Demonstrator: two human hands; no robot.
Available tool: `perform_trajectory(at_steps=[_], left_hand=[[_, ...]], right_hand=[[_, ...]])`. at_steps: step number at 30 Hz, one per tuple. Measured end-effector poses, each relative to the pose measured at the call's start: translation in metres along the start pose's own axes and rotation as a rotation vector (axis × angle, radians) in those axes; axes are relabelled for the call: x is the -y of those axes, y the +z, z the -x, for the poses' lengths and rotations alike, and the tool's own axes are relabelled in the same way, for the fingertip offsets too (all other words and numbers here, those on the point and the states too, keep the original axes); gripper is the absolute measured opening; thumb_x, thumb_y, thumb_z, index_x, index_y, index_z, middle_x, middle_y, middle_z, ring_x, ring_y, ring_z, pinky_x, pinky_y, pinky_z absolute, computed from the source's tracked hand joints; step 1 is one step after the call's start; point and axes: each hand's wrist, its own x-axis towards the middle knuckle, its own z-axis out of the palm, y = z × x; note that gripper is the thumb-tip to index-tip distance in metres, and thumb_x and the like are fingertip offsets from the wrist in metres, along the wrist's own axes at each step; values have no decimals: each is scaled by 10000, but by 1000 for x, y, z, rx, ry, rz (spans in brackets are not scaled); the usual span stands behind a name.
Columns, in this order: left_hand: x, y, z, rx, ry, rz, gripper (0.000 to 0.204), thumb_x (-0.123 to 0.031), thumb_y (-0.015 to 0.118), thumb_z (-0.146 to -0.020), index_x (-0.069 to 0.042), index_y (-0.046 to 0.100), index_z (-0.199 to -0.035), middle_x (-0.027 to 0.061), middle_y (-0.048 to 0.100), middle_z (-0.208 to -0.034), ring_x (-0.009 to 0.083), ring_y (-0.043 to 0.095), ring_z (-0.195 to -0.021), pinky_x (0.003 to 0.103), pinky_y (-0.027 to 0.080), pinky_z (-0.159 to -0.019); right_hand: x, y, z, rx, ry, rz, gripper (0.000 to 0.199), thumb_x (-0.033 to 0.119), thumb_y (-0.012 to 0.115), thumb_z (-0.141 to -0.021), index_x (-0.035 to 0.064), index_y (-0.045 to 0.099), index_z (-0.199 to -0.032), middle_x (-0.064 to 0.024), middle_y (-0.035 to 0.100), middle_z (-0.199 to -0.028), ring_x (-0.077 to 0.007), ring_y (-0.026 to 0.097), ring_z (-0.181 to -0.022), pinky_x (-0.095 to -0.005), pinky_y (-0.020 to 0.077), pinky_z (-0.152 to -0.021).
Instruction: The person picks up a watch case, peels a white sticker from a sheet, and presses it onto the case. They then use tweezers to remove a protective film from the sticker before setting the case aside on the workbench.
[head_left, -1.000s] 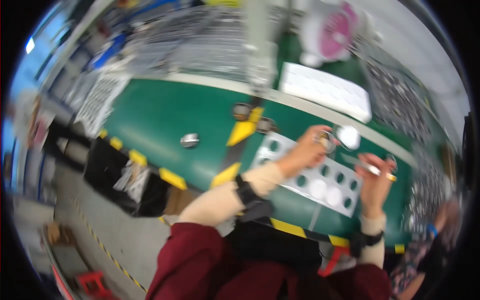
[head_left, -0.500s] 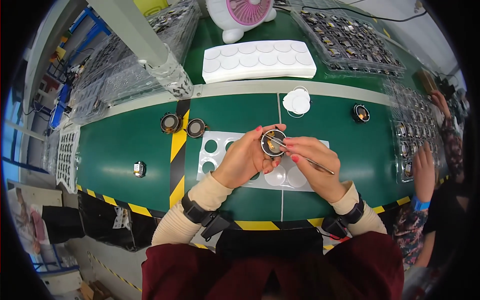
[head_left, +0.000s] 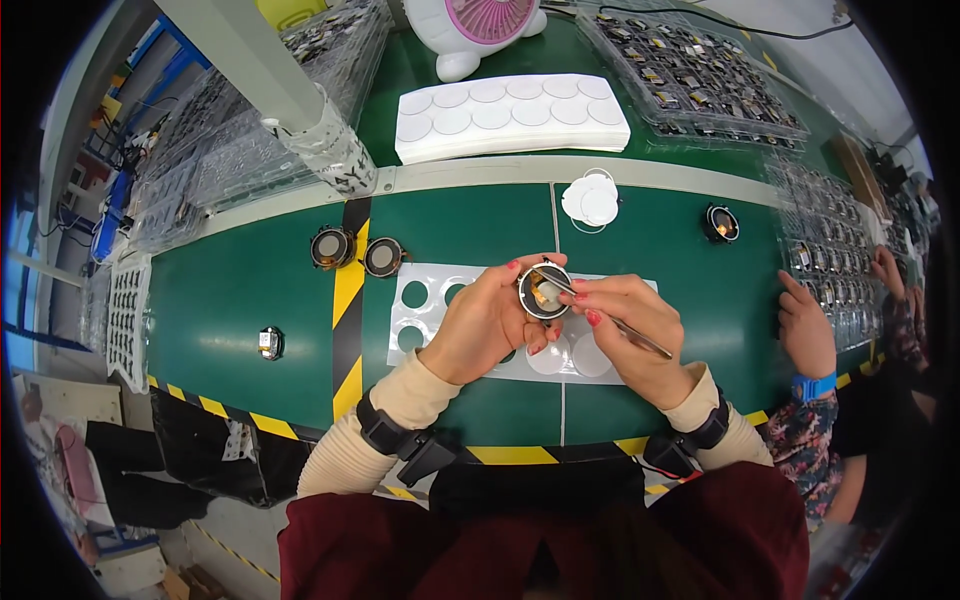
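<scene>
left hand (head_left: 487, 322) fingers grip round speaker (head_left: 544, 291); right hand (head_left: 632, 325) fingers pinch tweezers (head_left: 610, 318) into it.

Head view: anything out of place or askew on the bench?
Nothing damaged or spilled. One small round part sits alone at the left of the green bench, apart from the pair near the striped tape. The left hand holds a round part; the right hand holds tweezers.

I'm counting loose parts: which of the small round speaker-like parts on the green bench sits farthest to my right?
The round speaker part lying alone on the green mat right of the stack of white discs; the other two sit together by the yellow-black stripe.
</scene>
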Motion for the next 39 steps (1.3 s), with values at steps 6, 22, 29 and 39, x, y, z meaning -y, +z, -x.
perform_trajectory(at_steps=[6, 22, 29, 39], left_hand=[[1, 1, 0, -19, 5, -10, 461, -291, 239, -917, 3, 391, -1238, 127, 559, -972, 226, 525, -711, 280, 422, -538], [0, 1, -1, 47, 11, -1, 492, -233, 238, -899, 26, 317, -1310, 164, 493, -1205, 280, 582, -927, 323, 498, -696], [-2, 8, 2, 25, 63, -45, 530, -142, 352, -841, 16, 264, -1339, 182, 342, -1354, 268, 501, -1125, 380, 456, -913], [0, 10, 4, 12, 130, -67, 497, -79, 370, -833, -7, 299, -1320, 195, 317, -1364, 284, 433, -1192, 421, 373, -1001]], right_hand=[[-1, 1, 1, -21, -53, 52, 227, -116, 540, -743, -22, 613, -937, -160, 602, -989, -224, 595, -880, -293, 498, -739], [2, 0, 1, -56, -115, 176, 223, -108, 581, -702, -24, 613, -907, -135, 593, -938, -225, 621, -782, -274, 504, -648], [-1, 2, 2, -89, -127, 170, 233, -114, 553, -698, -20, 616, -901, -151, 605, -967, -235, 599, -819, -282, 485, -664], [1, 0, 3, -101, -123, 228, 228, -116, 557, -689, -24, 615, -890, -151, 605, -953, -252, 609, -842, -291, 500, -681]])
